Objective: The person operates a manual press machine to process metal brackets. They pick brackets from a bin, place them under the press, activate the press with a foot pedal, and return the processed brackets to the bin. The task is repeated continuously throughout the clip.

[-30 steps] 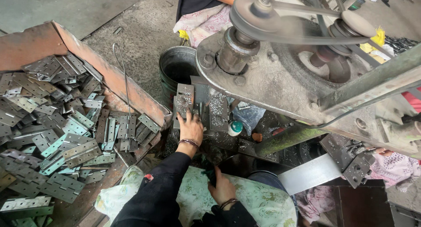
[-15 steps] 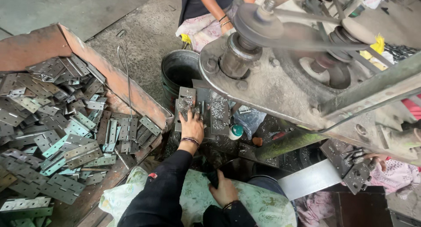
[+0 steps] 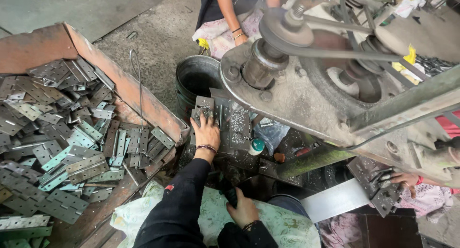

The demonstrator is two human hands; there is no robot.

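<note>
Nearest the camera, the right hand [image 3: 244,210] wraps its fingers [image 3: 235,203] around a dark handle [image 3: 231,196], below the press bed [image 3: 235,128]. Farther off, the left hand [image 3: 206,133] lies on that bed, fingers [image 3: 201,119] spread flat over a grey hinge plate [image 3: 203,105], which sticks out beyond the fingertips toward the metal bucket [image 3: 194,80].

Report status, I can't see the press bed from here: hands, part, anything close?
Left hand flat on metal plate. Right hand gripping dark handle. Bucket just behind.
</note>
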